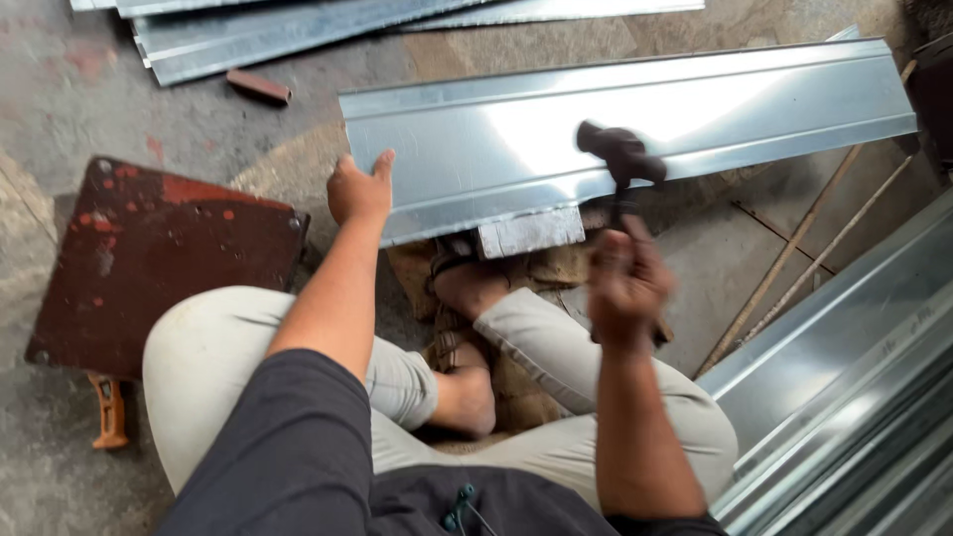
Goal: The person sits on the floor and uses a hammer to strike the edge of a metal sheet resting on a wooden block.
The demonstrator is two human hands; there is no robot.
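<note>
From up here I see my left hand (359, 191) pressed against the near left corner of a long folded sheet-metal strip (635, 129), the fingers curled loosely over its edge and the thumb raised along the end of the strip, so the hand is partly closed and steadying the metal rather than wrapped around it. My right hand (625, 283) is closed in a tight fist around the handle of a dark-headed hammer (620, 154); the hand and the tool are blurred, and the hammer head sits over the near flange of the strip, though I cannot tell whether it touches the metal. The strip lies across the floor in front of me, running from my left hand out to the upper right, and its near edge rests on a small steel block (531, 231) just beyond my feet. I sit cross-legged on the concrete floor (60, 89), with a piece of sacking under my feet. To my left lies a rusty red-brown metal plate (149, 258), with an orange-handled tool (109, 412) poking out beside its near edge. More folded metal sections (854, 397) are stacked at my right, further flat sheets (278, 30) lie at the top left, and thin rods (794, 258) lie slantwise on the floor between the strip and the stack.
</note>
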